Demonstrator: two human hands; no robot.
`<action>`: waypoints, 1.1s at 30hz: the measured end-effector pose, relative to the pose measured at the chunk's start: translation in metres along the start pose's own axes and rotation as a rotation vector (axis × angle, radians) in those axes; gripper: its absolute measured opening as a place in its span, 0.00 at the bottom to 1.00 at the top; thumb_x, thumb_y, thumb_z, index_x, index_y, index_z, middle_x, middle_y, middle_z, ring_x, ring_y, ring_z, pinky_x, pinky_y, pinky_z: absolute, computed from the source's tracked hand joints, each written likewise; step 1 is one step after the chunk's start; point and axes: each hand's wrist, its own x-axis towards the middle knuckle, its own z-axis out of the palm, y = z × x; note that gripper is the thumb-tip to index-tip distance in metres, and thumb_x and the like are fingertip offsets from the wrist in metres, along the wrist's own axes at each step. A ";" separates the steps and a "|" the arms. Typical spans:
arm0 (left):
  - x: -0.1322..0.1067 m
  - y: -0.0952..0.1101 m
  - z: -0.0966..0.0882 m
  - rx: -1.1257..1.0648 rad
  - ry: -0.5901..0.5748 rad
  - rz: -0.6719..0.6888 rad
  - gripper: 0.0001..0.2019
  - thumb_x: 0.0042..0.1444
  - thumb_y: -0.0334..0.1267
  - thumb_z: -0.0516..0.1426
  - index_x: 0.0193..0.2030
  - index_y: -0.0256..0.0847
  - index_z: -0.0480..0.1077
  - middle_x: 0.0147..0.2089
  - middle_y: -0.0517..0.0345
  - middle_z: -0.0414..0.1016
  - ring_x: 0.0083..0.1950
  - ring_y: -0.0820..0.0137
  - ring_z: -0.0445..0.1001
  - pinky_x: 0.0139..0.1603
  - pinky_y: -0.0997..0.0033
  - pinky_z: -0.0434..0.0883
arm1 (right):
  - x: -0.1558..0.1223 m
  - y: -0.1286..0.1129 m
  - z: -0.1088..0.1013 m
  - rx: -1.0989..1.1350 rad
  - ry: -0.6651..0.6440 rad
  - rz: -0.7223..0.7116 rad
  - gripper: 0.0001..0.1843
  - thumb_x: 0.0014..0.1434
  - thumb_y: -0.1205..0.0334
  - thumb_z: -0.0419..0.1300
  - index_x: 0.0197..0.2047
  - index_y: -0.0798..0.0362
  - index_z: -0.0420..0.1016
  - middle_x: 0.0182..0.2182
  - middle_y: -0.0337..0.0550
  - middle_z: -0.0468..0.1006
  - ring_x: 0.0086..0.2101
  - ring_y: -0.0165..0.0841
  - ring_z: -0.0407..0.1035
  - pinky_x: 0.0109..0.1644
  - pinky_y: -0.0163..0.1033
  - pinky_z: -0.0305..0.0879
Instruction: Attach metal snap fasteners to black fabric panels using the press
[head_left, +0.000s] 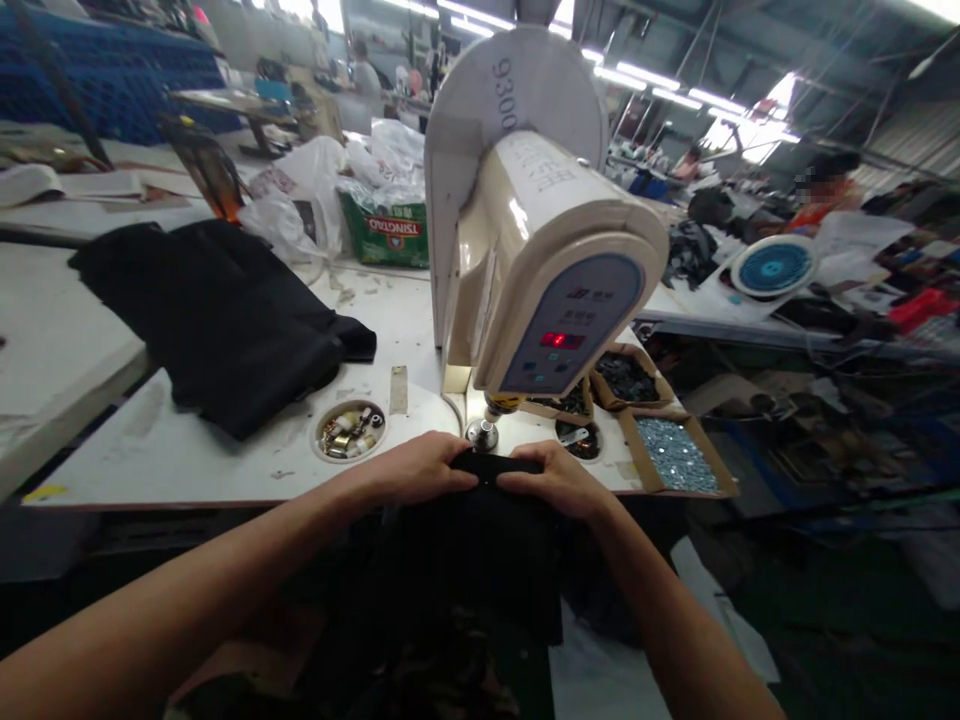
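Note:
A piece of black fabric (487,540) hangs over the table's front edge. My left hand (431,468) pinches its upper edge, thumb on top, and my right hand (551,478) grips the same edge a short way to the right. Between the two thumbs a tiny bright dot shows on the cloth. Just beyond that edge is the round metal die (482,434) of a cream-coloured snap-fastening machine (555,250), whose panel has a lit red digit. I cannot tell whether the fabric touches the die.
More black fabric (225,310) lies on the left of the white table (150,440). A round bowl (349,430) holds small metal parts. Cardboard boxes of small pieces (675,455) stand at right. Behind are plastic bags (315,185), a green Tsingtao box (386,230) and a blue fan (772,267).

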 end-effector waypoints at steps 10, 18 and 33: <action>0.019 0.003 -0.014 -0.051 0.118 -0.073 0.14 0.51 0.50 0.62 0.30 0.40 0.73 0.26 0.62 0.72 0.27 0.68 0.68 0.26 0.70 0.58 | 0.032 0.005 -0.017 -0.025 0.032 -0.021 0.24 0.49 0.43 0.75 0.35 0.57 0.81 0.26 0.37 0.76 0.25 0.28 0.65 0.26 0.31 0.58; 0.045 0.008 -0.041 -0.336 0.166 -0.018 0.12 0.41 0.41 0.67 0.33 0.41 0.78 0.30 0.59 0.79 0.38 0.60 0.76 0.39 0.66 0.68 | 0.058 -0.001 -0.024 0.320 0.000 -0.056 0.23 0.46 0.51 0.77 0.43 0.54 0.85 0.36 0.42 0.85 0.33 0.35 0.77 0.40 0.37 0.72; 0.057 0.001 -0.050 -0.321 0.158 0.017 0.16 0.38 0.42 0.68 0.36 0.41 0.79 0.33 0.57 0.81 0.45 0.56 0.77 0.45 0.63 0.69 | 0.066 0.004 -0.027 0.285 0.041 -0.066 0.28 0.48 0.50 0.74 0.50 0.54 0.83 0.37 0.46 0.86 0.43 0.47 0.80 0.51 0.48 0.75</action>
